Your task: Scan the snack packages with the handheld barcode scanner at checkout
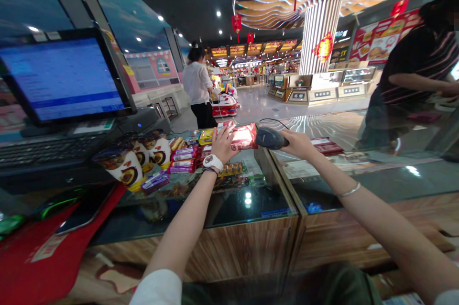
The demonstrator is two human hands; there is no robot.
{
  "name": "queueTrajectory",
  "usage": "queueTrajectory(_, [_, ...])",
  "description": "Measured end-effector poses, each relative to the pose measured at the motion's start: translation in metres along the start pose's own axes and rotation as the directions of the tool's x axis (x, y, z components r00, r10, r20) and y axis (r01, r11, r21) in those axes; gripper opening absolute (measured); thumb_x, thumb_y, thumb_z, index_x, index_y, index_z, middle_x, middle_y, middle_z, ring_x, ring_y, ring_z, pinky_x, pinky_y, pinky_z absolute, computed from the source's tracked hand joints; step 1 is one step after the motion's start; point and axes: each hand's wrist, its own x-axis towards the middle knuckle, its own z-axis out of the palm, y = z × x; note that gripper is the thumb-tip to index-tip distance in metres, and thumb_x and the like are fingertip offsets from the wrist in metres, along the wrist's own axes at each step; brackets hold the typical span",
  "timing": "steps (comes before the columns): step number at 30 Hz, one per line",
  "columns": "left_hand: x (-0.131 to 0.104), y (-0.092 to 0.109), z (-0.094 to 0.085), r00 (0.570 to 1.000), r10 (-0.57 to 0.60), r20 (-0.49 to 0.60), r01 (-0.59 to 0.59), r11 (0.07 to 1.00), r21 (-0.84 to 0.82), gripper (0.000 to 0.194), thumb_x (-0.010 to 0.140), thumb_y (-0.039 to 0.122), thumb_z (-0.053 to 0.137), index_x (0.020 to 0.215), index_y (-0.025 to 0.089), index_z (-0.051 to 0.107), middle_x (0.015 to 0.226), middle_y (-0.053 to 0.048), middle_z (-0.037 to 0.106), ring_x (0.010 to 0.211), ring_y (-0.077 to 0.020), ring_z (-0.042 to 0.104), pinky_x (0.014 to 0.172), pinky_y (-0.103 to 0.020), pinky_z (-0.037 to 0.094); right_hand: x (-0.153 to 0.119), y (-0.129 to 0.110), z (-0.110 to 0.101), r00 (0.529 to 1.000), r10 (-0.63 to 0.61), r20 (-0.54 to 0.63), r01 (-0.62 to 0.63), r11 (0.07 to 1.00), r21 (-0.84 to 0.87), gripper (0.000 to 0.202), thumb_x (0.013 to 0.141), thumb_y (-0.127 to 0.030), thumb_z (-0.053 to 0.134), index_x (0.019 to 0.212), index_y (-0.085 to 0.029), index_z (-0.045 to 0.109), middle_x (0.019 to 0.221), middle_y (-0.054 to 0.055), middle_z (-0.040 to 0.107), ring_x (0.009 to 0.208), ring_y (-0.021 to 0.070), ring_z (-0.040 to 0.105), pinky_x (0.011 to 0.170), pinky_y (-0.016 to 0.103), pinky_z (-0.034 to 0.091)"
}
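My left hand (224, 145), with a white watch on the wrist, is closed on a red snack packet (244, 136) above the glass counter. In my right hand (299, 143) is a black handheld barcode scanner (269, 138), its head close against the packet's right end. Bright light falls on the packet's face. Left of my left hand lie several purple-wrapped snack bars (182, 165) and a yellow packet (206, 136). Several white-and-brown snack cups (124, 166) stand farther left on the counter.
A monitor (66, 75) and keyboard (46, 152) are at the left. A phone (86, 209) lies on a red mat (57, 266). Dark red packs (326, 146) rest on the right-hand glass. One person (412, 70) stands across the counter; another (197, 85) is farther back.
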Motion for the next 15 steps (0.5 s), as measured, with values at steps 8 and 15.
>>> queueTrajectory(8, [0.0001, 0.0032, -0.0055, 1.000, -0.011, 0.002, 0.011, 1.000, -0.005, 0.061, 0.074, 0.036, 0.076, 0.131, 0.024, 0.058, 0.148, -0.010, 0.052, 0.141, -0.0330, 0.041, 0.124, -0.059, 0.014, 0.0003, -0.0015, -0.0018, 1.000, 0.010, 0.009, -0.010, 1.000, 0.026, 0.037, 0.087, -0.040, 0.060, 0.119, -0.022, 0.065, 0.118, 0.008, 0.070, 0.101, 0.0279, 0.068, 0.066, 0.029, 0.045])
queueTrajectory(15, [-0.0003, 0.0035, -0.0072, 1.000, -0.004, 0.012, 0.004, 1.000, 0.004, 0.063, 0.073, 0.036, 0.076, 0.132, 0.023, 0.058, 0.148, -0.011, 0.052, 0.141, -0.0338, 0.040, 0.124, -0.059, 0.013, 0.0006, 0.0042, 0.0008, 0.997, -0.066, 0.035, 0.060, 0.987, 0.150, 0.045, 0.087, -0.039, 0.058, 0.129, -0.021, 0.058, 0.117, 0.010, 0.062, 0.098, 0.0265, 0.066, 0.074, 0.033, 0.052])
